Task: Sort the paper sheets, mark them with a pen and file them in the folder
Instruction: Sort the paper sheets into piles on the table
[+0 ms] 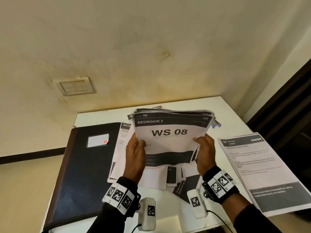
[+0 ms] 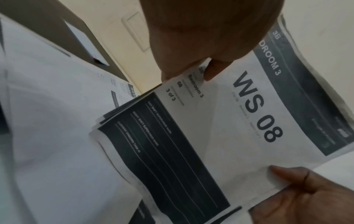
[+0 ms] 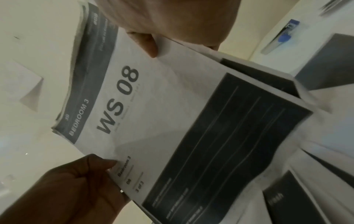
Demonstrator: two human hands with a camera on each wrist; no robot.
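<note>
A thick stack of paper sheets (image 1: 171, 135) is held up above the white table (image 1: 232, 115); its top sheet reads "BEDROOM 3, WS 08" (image 2: 256, 109) (image 3: 118, 100). My left hand (image 1: 135, 148) grips the stack's left edge, thumb on the front. My right hand (image 1: 204, 148) grips the right edge the same way. A closed dark folder (image 1: 84, 169) with a white label lies at the left. A pen (image 1: 216, 124) with a blue cap (image 3: 283, 36) lies behind the stack at the right.
More printed sheets (image 1: 156, 179) lie spread on the table under the held stack. A separate pile topped by a "34 KITCHEN" sheet (image 1: 262, 169) lies at the right. A cream wall with a switch plate (image 1: 74, 86) stands behind the table.
</note>
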